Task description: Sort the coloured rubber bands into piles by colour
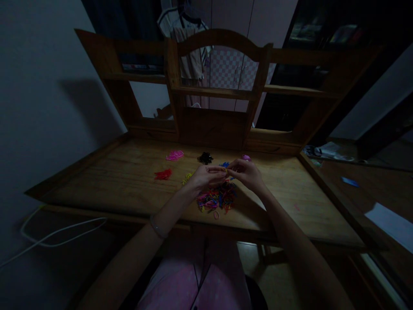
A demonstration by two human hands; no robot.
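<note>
My left hand (207,175) and my right hand (245,173) meet above the wooden desk, fingertips pinched together. Between them shows a thin yellow band (226,170), which looks like a rubber band. Right below lies a mixed pile of small coloured bands (217,199), with a loose pink loop (216,214) at its near edge. Yellow bands (187,177) lie left of my left hand, partly covered by it. Blue bands (225,164) show just behind my fingers.
Sorted heaps lie farther off: red bands (163,174), pink bands (174,155) and black bands (205,158). A purple item (246,158) sits behind my right hand. A wooden shelf unit (213,92) rises at the desk's back. A white cable (61,234) hangs at left.
</note>
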